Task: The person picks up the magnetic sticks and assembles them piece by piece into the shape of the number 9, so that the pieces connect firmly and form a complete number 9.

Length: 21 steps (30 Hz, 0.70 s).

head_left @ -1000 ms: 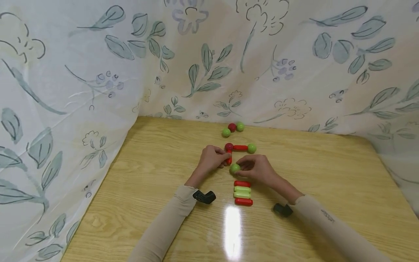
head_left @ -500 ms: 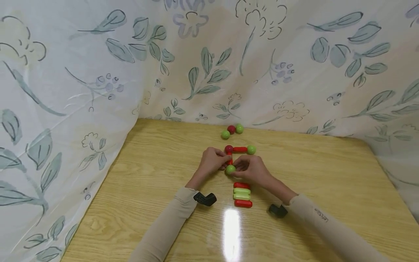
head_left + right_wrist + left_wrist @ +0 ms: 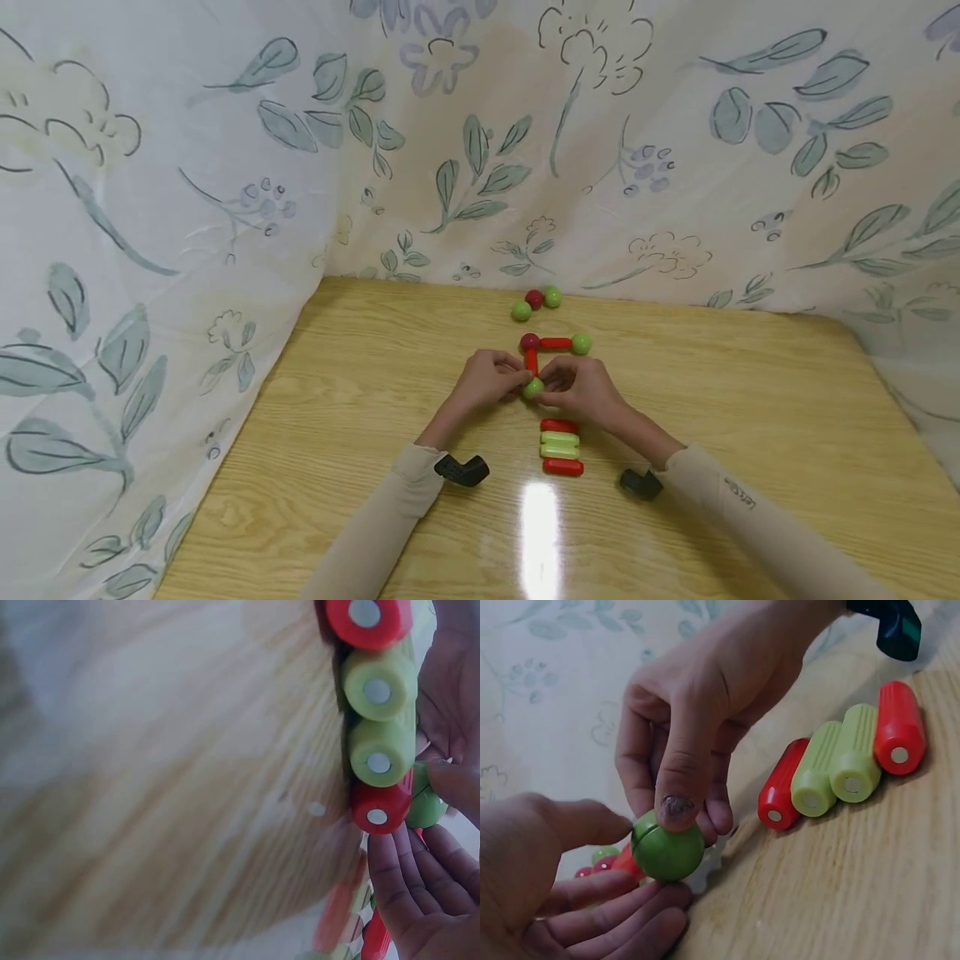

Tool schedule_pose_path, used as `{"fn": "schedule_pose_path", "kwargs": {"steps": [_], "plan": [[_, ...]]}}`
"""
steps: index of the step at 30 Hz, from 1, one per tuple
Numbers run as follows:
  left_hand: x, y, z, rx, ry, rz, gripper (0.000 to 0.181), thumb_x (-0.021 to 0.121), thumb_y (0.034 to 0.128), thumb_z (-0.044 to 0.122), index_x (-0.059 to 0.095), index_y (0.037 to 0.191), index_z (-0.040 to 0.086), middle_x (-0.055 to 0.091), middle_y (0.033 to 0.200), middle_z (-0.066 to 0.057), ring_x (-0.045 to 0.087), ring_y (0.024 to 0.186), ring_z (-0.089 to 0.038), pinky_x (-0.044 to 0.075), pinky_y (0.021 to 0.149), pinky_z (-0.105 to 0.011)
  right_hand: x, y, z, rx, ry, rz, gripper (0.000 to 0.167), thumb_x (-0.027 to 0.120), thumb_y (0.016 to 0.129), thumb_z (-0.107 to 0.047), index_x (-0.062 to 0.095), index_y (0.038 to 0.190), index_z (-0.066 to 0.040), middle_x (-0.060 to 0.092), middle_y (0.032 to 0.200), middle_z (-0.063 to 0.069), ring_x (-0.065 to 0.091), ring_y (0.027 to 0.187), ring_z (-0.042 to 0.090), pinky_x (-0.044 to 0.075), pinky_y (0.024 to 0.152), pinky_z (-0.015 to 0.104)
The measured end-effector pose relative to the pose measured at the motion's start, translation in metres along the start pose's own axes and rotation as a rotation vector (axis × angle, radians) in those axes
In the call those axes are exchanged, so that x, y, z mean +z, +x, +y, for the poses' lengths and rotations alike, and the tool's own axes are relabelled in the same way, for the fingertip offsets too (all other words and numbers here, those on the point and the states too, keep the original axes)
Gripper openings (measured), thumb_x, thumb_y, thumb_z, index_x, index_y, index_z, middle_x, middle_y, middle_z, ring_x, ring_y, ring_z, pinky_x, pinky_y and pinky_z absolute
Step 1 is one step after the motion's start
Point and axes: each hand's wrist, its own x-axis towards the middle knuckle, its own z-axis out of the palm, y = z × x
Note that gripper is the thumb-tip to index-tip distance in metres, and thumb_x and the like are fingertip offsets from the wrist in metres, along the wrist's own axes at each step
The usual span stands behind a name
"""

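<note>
In the head view, a dark red ball (image 3: 529,342) joins two red sticks at a corner: one (image 3: 556,342) runs right to a green ball (image 3: 581,343), the other (image 3: 532,360) runs toward the person. My left hand (image 3: 483,381) pinches that second stick close to its near end, where another green ball (image 3: 533,389) sits against it. My right hand (image 3: 588,389) grips this ball. The left wrist view shows the right thumb on the green ball (image 3: 667,851) and a left fingertip touching its side; the stick is mostly hidden behind it.
Nearer the person lie a red stick (image 3: 559,426), two light green sticks (image 3: 560,445) and another red stick (image 3: 562,467), side by side. Two green balls (image 3: 521,311) and a dark red ball (image 3: 534,298) rest near the wooden table's (image 3: 375,375) back edge, before a floral cloth (image 3: 480,167).
My right hand has brought the green ball left to the red stick's near end. My left fingers have slid down that stick toward the ball.
</note>
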Motion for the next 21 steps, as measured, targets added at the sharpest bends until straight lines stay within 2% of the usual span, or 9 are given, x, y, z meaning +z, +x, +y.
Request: {"fn": "schedule_pose_path", "kwargs": {"steps": [4, 8, 13, 18, 21], "plan": [[-0.001, -0.006, -0.004, 0.053, -0.046, -0.068, 0.019, 0.076, 0.0892, 0.013, 0.07, 0.104, 0.002, 0.074, 0.089, -0.007, 0.072, 0.08, -0.02, 0.059, 0.069, -0.033, -0.002, -0.001, 0.001, 0.035, 0.02, 0.001, 0.021, 0.086, 0.079, -0.01, 0.074, 0.096, -0.007, 0.072, 0.09, 0.002, 0.071, 0.081, 0.016, 0.057, 0.071, 0.028], [0.0, -0.012, -0.009, 0.142, -0.026, -0.097, 0.023, 0.078, 0.0868, 0.008, 0.071, 0.108, 0.007, 0.072, 0.099, -0.004, 0.07, 0.087, -0.017, 0.057, 0.074, -0.032, -0.003, -0.003, 0.003, 0.066, 0.049, 0.0, 0.023, 0.086, 0.08, -0.014, 0.074, 0.098, -0.006, 0.072, 0.094, 0.004, 0.071, 0.084, 0.018, 0.057, 0.073, 0.028], [0.004, -0.017, -0.013, 0.206, 0.006, -0.07, 0.029, 0.083, 0.083, 0.01, 0.069, 0.109, 0.014, 0.07, 0.102, 0.001, 0.069, 0.091, -0.015, 0.056, 0.077, -0.03, -0.005, -0.004, 0.003, 0.083, 0.082, 0.003, 0.022, 0.084, 0.082, -0.014, 0.075, 0.101, -0.006, 0.072, 0.097, 0.006, 0.071, 0.085, 0.019, 0.057, 0.073, 0.029], [0.007, -0.017, -0.016, 0.231, 0.036, -0.029, 0.031, 0.086, 0.0808, 0.014, 0.067, 0.105, 0.015, 0.07, 0.097, 0.001, 0.069, 0.087, -0.014, 0.056, 0.076, -0.03, -0.005, -0.008, 0.005, 0.11, 0.157, -0.009, 0.021, 0.081, 0.086, -0.014, 0.076, 0.104, -0.004, 0.074, 0.098, 0.009, 0.072, 0.086, 0.02, 0.057, 0.073, 0.027], [0.006, -0.017, -0.016, 0.234, 0.072, 0.001, 0.03, 0.085, 0.0814, 0.017, 0.066, 0.104, 0.016, 0.069, 0.097, 0.002, 0.068, 0.086, -0.013, 0.055, 0.075, -0.03, -0.006, -0.01, 0.004, 0.091, 0.199, -0.031, 0.024, 0.078, 0.089, -0.015, 0.075, 0.107, -0.001, 0.074, 0.1, 0.012, 0.072, 0.091, 0.023, 0.057, 0.077, 0.028]]}}
